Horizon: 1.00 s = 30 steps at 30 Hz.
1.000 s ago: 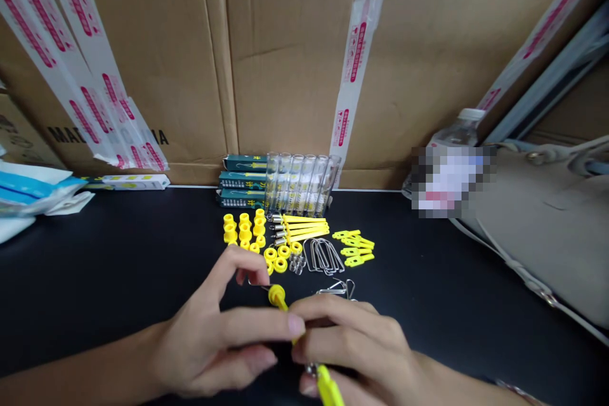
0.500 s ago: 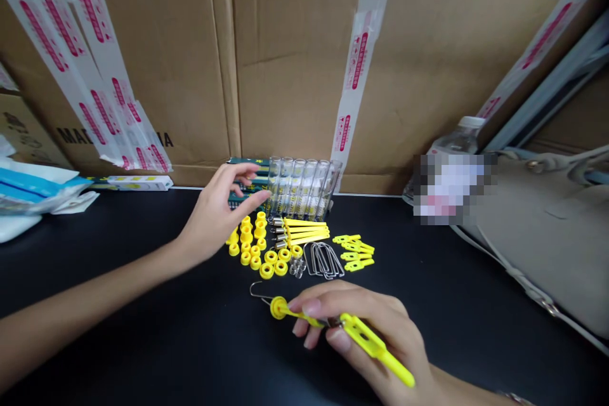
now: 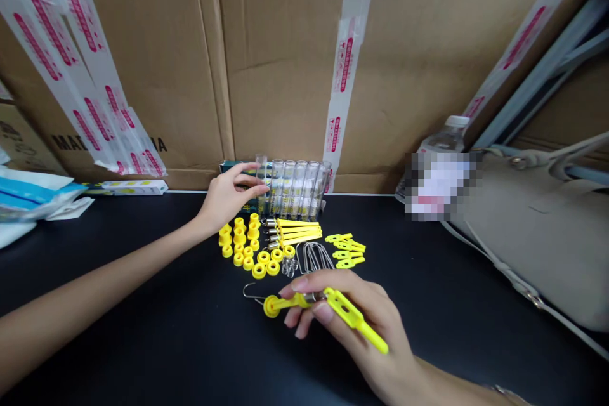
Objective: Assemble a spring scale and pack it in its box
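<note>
Plainly, left fingers [image 3: 246, 168] pinch a clear tube [image 3: 261, 166] between them, right fingers [image 3: 328, 278] a yellow hooked assembly [image 3: 314, 297].

The left hand [image 3: 233, 193] and right hand [image 3: 375, 336] are bare, with slender fingers [image 3: 328, 280], as are the left forearm [image 3: 99, 301] and right forearm [image 3: 447, 384], the latter bearing a shiny, indistinct band [image 3: 506, 392] between four and five o'clock.

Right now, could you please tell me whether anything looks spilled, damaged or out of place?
Nothing looks spilled or broken. One clear cylindrical tube pokes above the matching tubes, but the left hand holds it, so that seems deliberate. The red-printed whitish tape on the brown cardboard looks wrinkled and unevenly overlapped.
</note>
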Motion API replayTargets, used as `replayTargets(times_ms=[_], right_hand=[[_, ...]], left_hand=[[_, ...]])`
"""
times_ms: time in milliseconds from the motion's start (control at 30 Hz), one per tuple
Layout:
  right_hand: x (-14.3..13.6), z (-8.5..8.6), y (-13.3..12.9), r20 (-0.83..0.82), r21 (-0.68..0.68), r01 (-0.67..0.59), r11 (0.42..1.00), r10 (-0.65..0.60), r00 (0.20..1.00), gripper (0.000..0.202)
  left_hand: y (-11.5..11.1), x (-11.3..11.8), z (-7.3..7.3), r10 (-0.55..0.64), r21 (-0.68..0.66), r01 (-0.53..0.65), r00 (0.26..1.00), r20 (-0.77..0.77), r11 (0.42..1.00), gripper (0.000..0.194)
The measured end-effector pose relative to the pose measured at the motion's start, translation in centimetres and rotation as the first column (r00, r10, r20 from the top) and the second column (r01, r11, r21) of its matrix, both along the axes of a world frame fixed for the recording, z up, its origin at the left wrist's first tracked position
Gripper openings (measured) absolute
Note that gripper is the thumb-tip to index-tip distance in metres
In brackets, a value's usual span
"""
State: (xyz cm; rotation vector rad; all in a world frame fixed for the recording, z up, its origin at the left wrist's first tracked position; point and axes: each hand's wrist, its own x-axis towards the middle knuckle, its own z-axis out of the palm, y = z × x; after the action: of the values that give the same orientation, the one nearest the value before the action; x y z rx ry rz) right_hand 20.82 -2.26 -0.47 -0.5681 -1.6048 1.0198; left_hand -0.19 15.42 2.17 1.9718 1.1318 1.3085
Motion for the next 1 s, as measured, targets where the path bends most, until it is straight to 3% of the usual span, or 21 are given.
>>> replayTargets(times_ms=[167, 300, 367, 467, 533, 600, 833, 1000], right_hand=[[0.1, 0.3, 0.2, -0.088, -0.092, 0.010, 0.996, -0.018, 0.996, 0.018], [0.4, 0.7, 0.6, -0.200, -0.209, -0.003, 0.978, -0.040, 0.979, 0.015], [0.7, 0.9, 0.8, -0.220, -0.248, 0.033, 0.968, -0.090, 0.971, 0.014], [1.1, 1.3, 1.2, -0.198, -0.256, 0.155, 0.954, -0.208, 0.958, 0.013], [1.4, 1.5, 1.5, -0.190, -0.271, 0.194, 0.943, -0.250, 0.949, 0.015], [1.7, 1.7, 1.8, -0.203, -0.313, 0.194, 0.930, -0.265, 0.943, 0.017], [2.0, 2.2, 2.6, -0.196, -0.465, 0.130, 0.876, -0.245, 0.949, 0.028], [1.2, 1.8, 2.2, -0.077, -0.583, 0.015, 0.812, -0.074, 0.994, 0.038]], left_hand=[[0.0, -0.6, 1.8, 0.048, 0.080, -0.059, 0.990, 0.133, 0.995, 0.036], [-3.1, -1.1, 3.3, 0.033, 0.044, -0.044, 0.974, 0.223, 0.998, 0.022], [-5.9, -1.1, 2.8, -0.021, -0.056, 0.033, 0.980, 0.196, 0.998, 0.021], [-10.7, -1.0, 0.8, -0.119, -0.232, 0.149, 0.983, 0.140, 0.961, 0.024], [-13.2, -0.7, -0.8, -0.203, -0.424, 0.249, 0.967, 0.151, 0.871, 0.027], [-14.8, -0.5, -1.8, -0.258, -0.526, 0.309, 0.951, 0.171, 0.792, 0.031], [-15.2, -0.5, -2.2, -0.320, -0.582, 0.386, 0.922, 0.218, 0.716, 0.036], [-14.8, -0.3, -2.5, -0.296, -0.592, 0.411, 0.911, 0.286, 0.694, 0.038]])
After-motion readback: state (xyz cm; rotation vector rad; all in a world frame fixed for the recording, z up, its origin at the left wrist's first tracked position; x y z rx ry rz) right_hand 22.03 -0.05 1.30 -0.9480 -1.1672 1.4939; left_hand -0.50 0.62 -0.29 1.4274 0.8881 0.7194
